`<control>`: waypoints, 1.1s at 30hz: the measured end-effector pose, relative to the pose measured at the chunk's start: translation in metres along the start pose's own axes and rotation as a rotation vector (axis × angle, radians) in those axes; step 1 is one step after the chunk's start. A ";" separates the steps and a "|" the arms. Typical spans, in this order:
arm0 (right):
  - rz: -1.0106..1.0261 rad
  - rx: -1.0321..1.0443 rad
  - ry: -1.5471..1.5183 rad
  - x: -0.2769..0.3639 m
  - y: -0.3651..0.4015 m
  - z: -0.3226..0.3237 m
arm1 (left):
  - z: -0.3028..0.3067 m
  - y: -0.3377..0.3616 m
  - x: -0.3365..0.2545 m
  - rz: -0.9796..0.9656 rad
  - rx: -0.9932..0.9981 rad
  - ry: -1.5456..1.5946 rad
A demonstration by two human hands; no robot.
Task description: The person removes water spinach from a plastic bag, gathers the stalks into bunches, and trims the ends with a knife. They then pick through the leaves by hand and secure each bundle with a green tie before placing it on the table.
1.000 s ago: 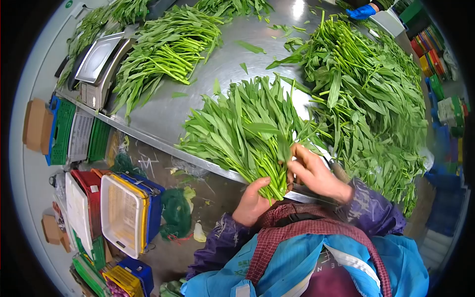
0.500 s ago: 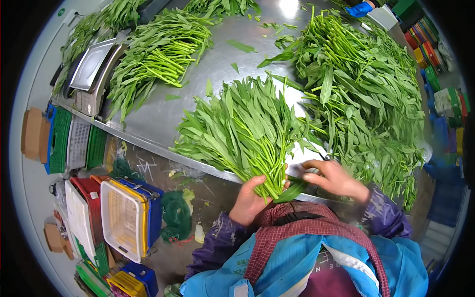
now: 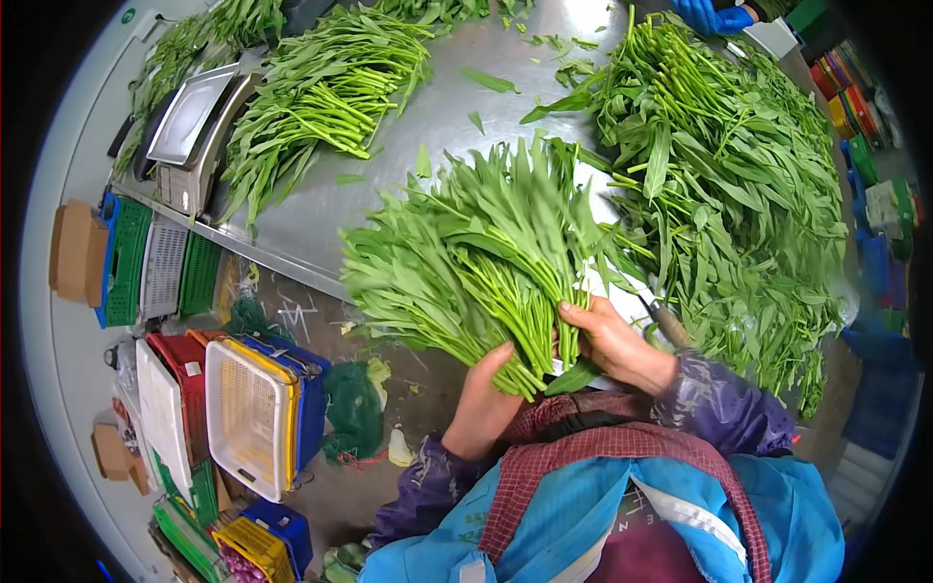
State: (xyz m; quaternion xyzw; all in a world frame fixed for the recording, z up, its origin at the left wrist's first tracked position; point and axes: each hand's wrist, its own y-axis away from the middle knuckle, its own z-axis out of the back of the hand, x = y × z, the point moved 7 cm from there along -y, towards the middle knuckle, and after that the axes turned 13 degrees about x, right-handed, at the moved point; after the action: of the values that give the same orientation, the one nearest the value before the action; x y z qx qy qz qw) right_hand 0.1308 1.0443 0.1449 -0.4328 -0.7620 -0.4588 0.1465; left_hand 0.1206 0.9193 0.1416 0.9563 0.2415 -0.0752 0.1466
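Observation:
A thick bunch of water spinach is held in front of me over the table's near edge, its leaves fanning away and its cut stems toward me. My left hand is wrapped round the stem ends from the left. On the other side, my right hand is closed on the bunch's right-hand stems, thumb on top. Beyond my right wrist, a knife with a brown handle lies by a white board that is partly covered by greens. A single loose leaf hangs below the stems.
A large heap of water spinach covers the right side of the metal table. Another bundle lies at the back left beside a scale. Crates stand on the floor at left. Another person's blue-gloved hand shows at the top right.
My right hand has moved left from beside the bunch and closed on its stems. The knife handle has come into view. The other person's gloved hand shows more fully.

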 end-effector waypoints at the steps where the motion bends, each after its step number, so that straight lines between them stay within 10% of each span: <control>1: 0.062 -0.058 -0.041 0.000 -0.002 -0.004 | 0.003 0.001 0.001 -0.073 -0.104 0.053; 6: 0.169 -0.038 0.257 -0.001 -0.001 -0.001 | -0.005 0.000 -0.006 -0.121 -0.155 -0.151; 8: 0.448 -0.152 1.107 0.018 0.009 -0.017 | -0.008 -0.002 -0.011 -0.129 -0.182 -0.365; 18: 0.055 0.017 -0.341 -0.003 0.008 0.011 | 0.006 -0.001 -0.004 -0.014 -0.111 -0.031; 30: 0.031 0.147 0.050 -0.012 0.005 -0.009 | 0.005 0.000 0.007 0.020 -0.084 -0.072; 33: 0.264 0.133 0.682 -0.008 -0.003 -0.006 | 0.011 -0.003 0.012 0.028 -0.075 -0.063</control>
State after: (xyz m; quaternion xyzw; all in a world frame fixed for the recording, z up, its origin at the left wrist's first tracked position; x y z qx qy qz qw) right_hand 0.1317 1.0344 0.1411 -0.3391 -0.6350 -0.5033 0.4779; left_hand 0.1290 0.9234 0.1277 0.9506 0.2259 -0.0938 0.1911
